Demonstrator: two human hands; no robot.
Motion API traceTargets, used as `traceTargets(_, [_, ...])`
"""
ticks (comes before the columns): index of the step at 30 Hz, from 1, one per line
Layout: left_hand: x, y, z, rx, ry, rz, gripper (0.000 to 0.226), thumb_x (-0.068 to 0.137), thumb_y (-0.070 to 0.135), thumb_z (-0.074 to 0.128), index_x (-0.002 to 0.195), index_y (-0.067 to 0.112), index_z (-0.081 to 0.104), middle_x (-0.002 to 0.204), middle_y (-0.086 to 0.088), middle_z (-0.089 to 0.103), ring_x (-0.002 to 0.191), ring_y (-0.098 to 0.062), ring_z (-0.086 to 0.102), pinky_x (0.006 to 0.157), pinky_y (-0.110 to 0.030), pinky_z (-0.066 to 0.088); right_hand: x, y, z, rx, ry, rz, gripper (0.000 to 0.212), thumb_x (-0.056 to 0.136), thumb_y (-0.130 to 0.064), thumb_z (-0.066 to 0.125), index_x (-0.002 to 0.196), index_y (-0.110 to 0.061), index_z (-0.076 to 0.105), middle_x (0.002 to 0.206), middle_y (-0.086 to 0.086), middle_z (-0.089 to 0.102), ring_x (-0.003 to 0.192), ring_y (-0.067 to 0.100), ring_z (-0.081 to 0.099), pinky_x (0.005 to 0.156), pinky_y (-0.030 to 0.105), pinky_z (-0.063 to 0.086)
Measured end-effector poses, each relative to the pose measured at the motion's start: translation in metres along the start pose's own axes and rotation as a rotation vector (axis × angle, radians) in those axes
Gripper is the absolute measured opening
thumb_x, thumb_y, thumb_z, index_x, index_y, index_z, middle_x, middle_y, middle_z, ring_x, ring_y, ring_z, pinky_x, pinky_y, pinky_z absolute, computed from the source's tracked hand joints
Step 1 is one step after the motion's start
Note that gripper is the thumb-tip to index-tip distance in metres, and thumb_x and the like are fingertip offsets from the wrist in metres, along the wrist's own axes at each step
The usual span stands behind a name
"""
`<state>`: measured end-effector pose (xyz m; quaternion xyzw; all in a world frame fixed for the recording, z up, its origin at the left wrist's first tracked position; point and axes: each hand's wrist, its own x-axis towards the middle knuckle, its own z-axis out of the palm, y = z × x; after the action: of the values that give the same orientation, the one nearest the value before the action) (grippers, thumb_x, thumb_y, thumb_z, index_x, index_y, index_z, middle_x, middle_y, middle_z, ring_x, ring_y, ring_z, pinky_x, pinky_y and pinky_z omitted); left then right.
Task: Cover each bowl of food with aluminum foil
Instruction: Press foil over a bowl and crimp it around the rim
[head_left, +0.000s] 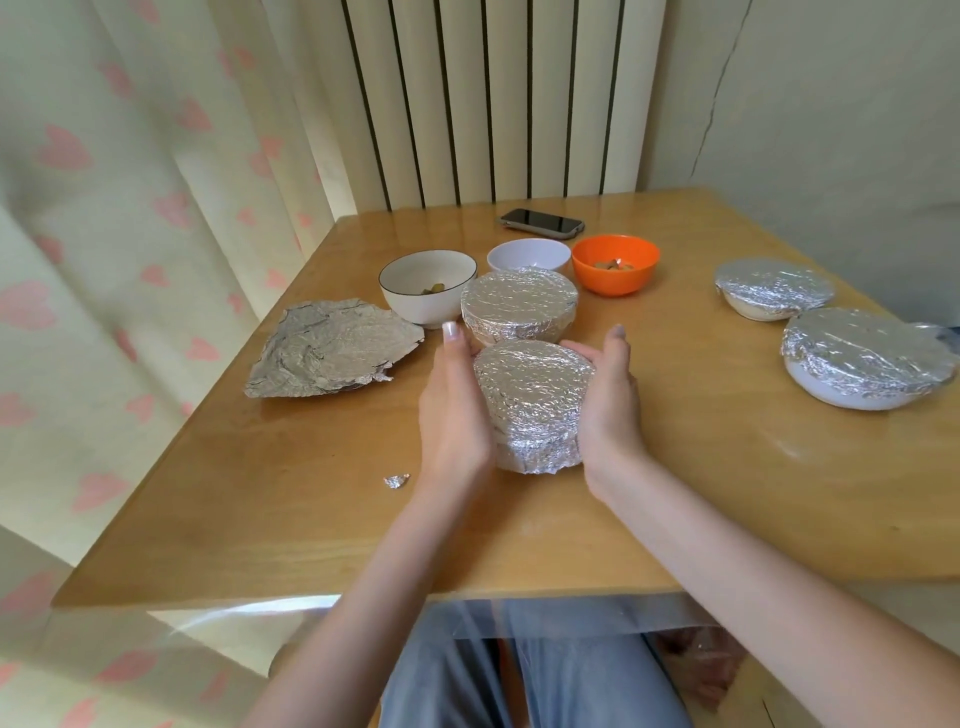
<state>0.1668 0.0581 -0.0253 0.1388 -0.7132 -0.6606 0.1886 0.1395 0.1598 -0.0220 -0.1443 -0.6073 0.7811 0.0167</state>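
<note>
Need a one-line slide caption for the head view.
Both hands press foil around a wrapped bowl; three bowls remain uncovered.

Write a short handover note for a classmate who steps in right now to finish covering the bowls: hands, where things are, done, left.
Hands: left hand and right hand press the sides of the near foil-covered bowl between them.
Done: four bowls covered: this one, the one behind it, two at the right.
Left: black-rimmed bowl, white bowl, orange bowl, all open.
Loose foil sheet lies at left.
</note>
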Motion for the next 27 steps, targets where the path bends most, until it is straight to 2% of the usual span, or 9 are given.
traceTargets(4, [-0.001,-0.002,-0.006,0.025,-0.068,0.023,0.055,0.084,0.079,0.020,0.102,0.041,0.056,0.118,0.013,0.063,0.118,-0.013,0.056,0.110,-0.044,0.036,0.006,-0.003,-0.013,0.011,-0.217,0.049,0.063,0.096,-0.060,0.021,0.115,-0.017,0.062,0.108,0.005,0.069,0.098,0.018,0.065,0.088,0.033,0.050])
traceTargets(6, [0.002,-0.005,-0.021,0.070,-0.151,0.115,0.059,0.079,0.084,0.023,0.115,0.047,0.051,0.122,0.022,0.058,0.119,0.006,0.050,0.111,-0.033,0.033,0.007,-0.007,-0.026,0.051,-0.272,0.016,0.060,0.099,-0.052,0.018,0.130,-0.013,0.052,0.121,0.005,0.062,0.109,0.015,0.059,0.097,0.031,0.044])
traceTargets(9, [0.004,0.013,-0.050,0.347,-0.368,0.417,0.077,0.081,0.070,0.042,0.148,0.034,0.030,0.151,0.027,0.024,0.142,0.012,0.007,0.112,-0.008,0.010,0.002,-0.013,-0.061,-0.062,-0.210,-0.177,0.030,0.098,-0.020,0.040,0.122,-0.009,0.055,0.124,0.011,0.060,0.114,0.019,0.056,0.104,0.031,0.041])
traceTargets(10, [0.006,0.024,-0.056,0.447,-0.521,0.463,0.087,0.078,0.065,0.054,0.152,0.035,0.020,0.154,0.033,0.008,0.143,0.011,-0.010,0.113,-0.010,0.002,-0.002,-0.013,-0.074,-0.161,-0.224,-0.260,0.023,0.090,-0.014,0.050,0.111,-0.012,0.057,0.112,0.010,0.064,0.105,0.018,0.060,0.099,0.032,0.045])
traceTargets(12, [0.016,0.042,-0.056,0.687,-0.839,0.497,0.109,0.068,0.053,0.077,0.152,0.047,0.007,0.150,0.041,-0.011,0.141,0.006,-0.028,0.119,-0.031,-0.002,-0.012,-0.011,-0.092,-0.442,-0.321,-0.377,0.021,0.078,-0.016,0.061,0.098,-0.019,0.054,0.093,0.005,0.062,0.089,0.017,0.059,0.087,0.032,0.048])
traceTargets(16, [0.025,0.067,-0.023,1.171,-1.147,0.638,0.124,0.061,0.045,0.089,0.147,0.059,0.001,0.160,0.018,-0.019,0.142,-0.007,-0.033,0.116,-0.039,-0.006,-0.034,-0.002,-0.094,-0.988,-0.361,-0.638,0.043,0.068,-0.045,0.072,0.094,-0.023,0.047,0.086,-0.011,0.049,0.083,0.008,0.047,0.075,0.024,0.041])
traceTargets(19, [0.031,0.067,-0.003,1.366,-1.195,0.695,0.120,0.060,0.048,0.088,0.147,0.058,0.007,0.161,0.015,-0.017,0.145,-0.013,-0.028,0.120,-0.045,-0.006,-0.044,0.002,-0.080,-1.090,-0.187,-0.812,0.049,0.063,-0.057,0.073,0.087,-0.022,0.049,0.080,-0.016,0.046,0.082,0.010,0.049,0.065,0.030,0.040])
traceTargets(22, [0.032,0.060,0.006,1.507,-1.160,0.723,0.109,0.062,0.051,0.085,0.148,0.050,0.018,0.162,0.015,-0.009,0.148,-0.013,-0.019,0.119,-0.054,-0.006,-0.039,0.007,-0.073,-1.123,-0.052,-0.994,0.047,0.060,-0.054,0.077,0.076,-0.018,0.050,0.073,-0.007,0.058,0.077,0.020,0.059,0.059,0.024,0.030])
traceTargets(27, [0.032,0.048,0.005,1.493,-1.103,0.744,0.102,0.065,0.055,0.080,0.143,0.053,0.014,0.157,0.021,-0.001,0.146,-0.008,-0.010,0.118,-0.059,0.005,-0.037,0.012,-0.075,-1.123,-0.009,-1.064,0.045,0.057,-0.047,0.083,0.075,-0.019,0.052,0.067,-0.007,0.059,0.061,0.019,0.060,0.052,0.019,0.027])
